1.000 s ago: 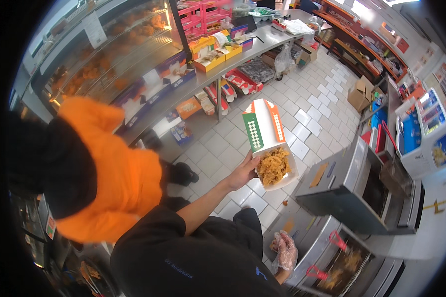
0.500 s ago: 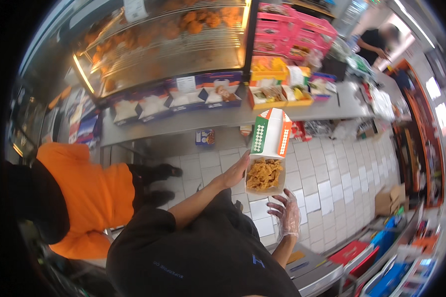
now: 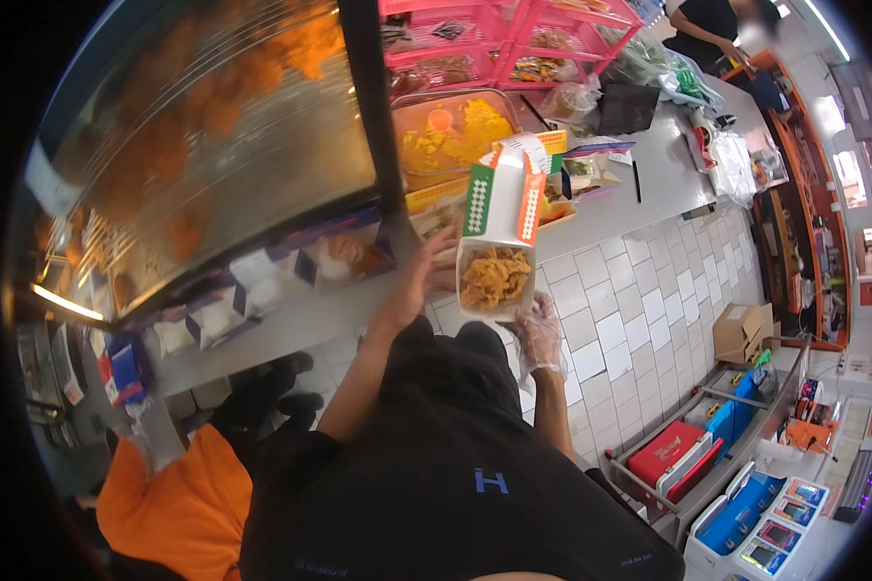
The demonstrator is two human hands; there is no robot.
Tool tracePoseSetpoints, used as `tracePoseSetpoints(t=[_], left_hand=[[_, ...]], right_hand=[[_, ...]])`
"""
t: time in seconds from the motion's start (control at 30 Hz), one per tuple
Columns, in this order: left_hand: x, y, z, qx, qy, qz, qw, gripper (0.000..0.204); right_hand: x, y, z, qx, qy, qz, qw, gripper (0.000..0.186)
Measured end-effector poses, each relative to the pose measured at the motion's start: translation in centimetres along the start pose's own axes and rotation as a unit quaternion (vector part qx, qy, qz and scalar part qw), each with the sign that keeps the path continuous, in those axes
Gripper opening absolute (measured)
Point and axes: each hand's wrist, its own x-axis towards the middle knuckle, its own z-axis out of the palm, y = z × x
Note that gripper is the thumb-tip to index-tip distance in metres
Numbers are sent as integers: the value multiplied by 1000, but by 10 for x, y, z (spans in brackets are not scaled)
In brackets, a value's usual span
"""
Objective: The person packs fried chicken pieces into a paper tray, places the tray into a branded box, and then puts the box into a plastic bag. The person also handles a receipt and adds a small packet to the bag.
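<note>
A small open takeaway box [image 3: 502, 218], white inside with green and orange sides, stands out in front of me with its lid raised. Crispy fried chicken pieces [image 3: 496, 278] fill its lower half. My right hand [image 3: 540, 334], in a clear plastic glove, grips the box by its near right corner, its fingertips partly hidden underneath. Bare and slightly blurred, my left hand [image 3: 419, 286] is beside the box's left side with its fingers spread; whether a fingertip still touches the wall is unclear.
A lit glass cabinet [image 3: 213, 145] of fried food stands on the steel counter [image 3: 639, 203] at left. Beyond the box are a tray of yellow food [image 3: 455, 136] and pink racks [image 3: 455, 44]. A person in orange [image 3: 179, 504] is close at left; another person [image 3: 712, 34] is far right.
My right hand has come up to the box and taken hold of its near corner. My left hand's fingers have spread at its side. I have turned and come closer to the counter.
</note>
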Motion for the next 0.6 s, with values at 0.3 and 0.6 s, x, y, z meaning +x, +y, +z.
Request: tracePoseSetpoints(t=[0.3, 0.6], left_hand=[[4, 9, -37, 127, 143, -100, 976, 40], [-4, -40, 24, 57, 219, -160, 961, 38]], right_hand=[[137, -44, 18, -57, -103, 74, 990, 55], [169, -40, -15, -118, -162, 133, 971, 68]])
